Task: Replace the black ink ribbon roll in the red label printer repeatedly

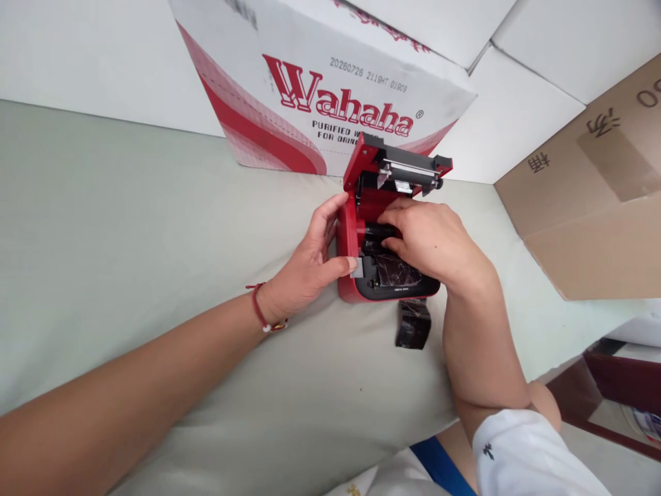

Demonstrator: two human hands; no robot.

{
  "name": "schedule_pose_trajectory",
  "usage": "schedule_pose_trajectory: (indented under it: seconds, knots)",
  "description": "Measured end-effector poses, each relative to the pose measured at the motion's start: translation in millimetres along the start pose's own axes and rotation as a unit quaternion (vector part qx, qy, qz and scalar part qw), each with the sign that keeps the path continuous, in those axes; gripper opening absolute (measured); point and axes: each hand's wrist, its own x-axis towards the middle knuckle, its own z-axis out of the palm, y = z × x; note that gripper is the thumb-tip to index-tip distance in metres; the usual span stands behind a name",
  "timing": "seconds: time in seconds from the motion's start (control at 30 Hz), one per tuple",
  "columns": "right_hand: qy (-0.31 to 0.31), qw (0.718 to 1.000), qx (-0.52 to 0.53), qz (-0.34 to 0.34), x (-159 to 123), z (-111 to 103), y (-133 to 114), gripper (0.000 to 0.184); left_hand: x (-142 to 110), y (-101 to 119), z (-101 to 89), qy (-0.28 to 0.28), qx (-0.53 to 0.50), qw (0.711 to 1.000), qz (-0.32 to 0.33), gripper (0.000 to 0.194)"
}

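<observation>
A red label printer (347, 286) sits on the pale green cloth with its lid (413, 165) raised. My left hand (315, 255) grips the printer's left side, its thumb on a grey tab (357, 267) at the front corner. Inside the compartment, the fingers of my right hand (434, 238) are closed on a black roll (379, 229); part of the roll is hidden behind them. From the roll, a dark marbled strip (397, 271) runs to the printer's front. A short piece of the same dark material (413, 324) lies just in front, partly curled.
Behind the printer stands a white and red Wahaha carton (289, 103), close to the raised lid. A brown cardboard box (589, 227) is at the right. White boxes (527, 103) line the back. The cloth (129, 227) stretches left and forward; a dark red wooden frame (614, 386) shows lower right.
</observation>
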Motion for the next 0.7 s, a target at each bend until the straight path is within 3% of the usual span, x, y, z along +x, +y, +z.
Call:
schedule_pose_trajectory:
  seconds: [0.2, 0.4, 0.57, 0.7]
  knots:
    - [-0.01, 1.0, 0.009, -0.004, 4.2, 4.6, 4.6, 0.041, 1.0, -2.4, -0.7, 0.0, -0.01, 1.0, -0.002, 0.094]
    - [0.045, 0.993, 0.105, 0.001, -3.2, 10.7, 7.7, 0.046, 3.1, -1.3, -0.3, 0.003, 0.006, 1.0, 0.001, 0.094]
    - [0.105, 0.97, 0.219, -0.001, -42.8, -9.7, 17.8, 0.042, 4.5, -2.1, -1.3, 0.0, -0.003, 1.0, -0.003, 0.095]
    - [0.163, 0.958, 0.226, 0.067, -92.1, -17.8, 57.7, 0.045, 6.0, -6.1, -3.5, -0.004, -0.006, 1.0, 0.004, 0.095]
